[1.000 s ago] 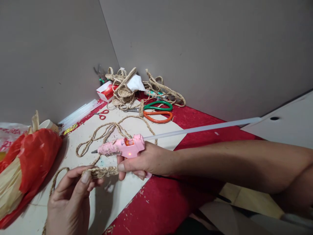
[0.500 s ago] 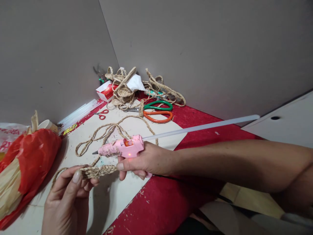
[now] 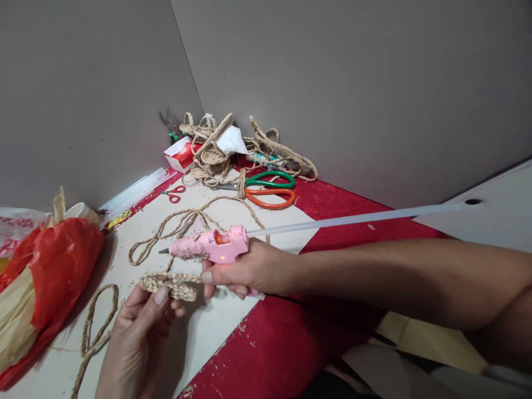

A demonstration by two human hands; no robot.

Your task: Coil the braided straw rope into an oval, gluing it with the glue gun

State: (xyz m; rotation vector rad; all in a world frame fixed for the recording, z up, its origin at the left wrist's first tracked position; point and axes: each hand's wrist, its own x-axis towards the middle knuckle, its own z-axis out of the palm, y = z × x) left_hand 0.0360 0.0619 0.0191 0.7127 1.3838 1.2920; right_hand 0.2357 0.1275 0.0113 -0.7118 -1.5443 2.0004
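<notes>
A pink hot glue gun lies in the grip of my right hand, its dark nozzle pointing left. A long clear glue stick sticks out of its back, and a small orange light glows on its body. My left hand pinches a coiled piece of braided straw cord between thumb and fingers. The cord's upper strand reaches to my right thumb and fingertips, below the gun. Loose braided cord runs in loops over the white sheet, and another loop lies left of my left hand.
Scissors with green and orange handles and small red scissors lie farther back. Behind them are a cord heap and a red-and-white box. Clear glue sticks and a red plastic bag stand left. Grey walls bound the table.
My left hand has moved right and regripped the cord piece, which now shows as a folded coil. A cord loop has come into view at left. The glue gun has shifted slightly right.
</notes>
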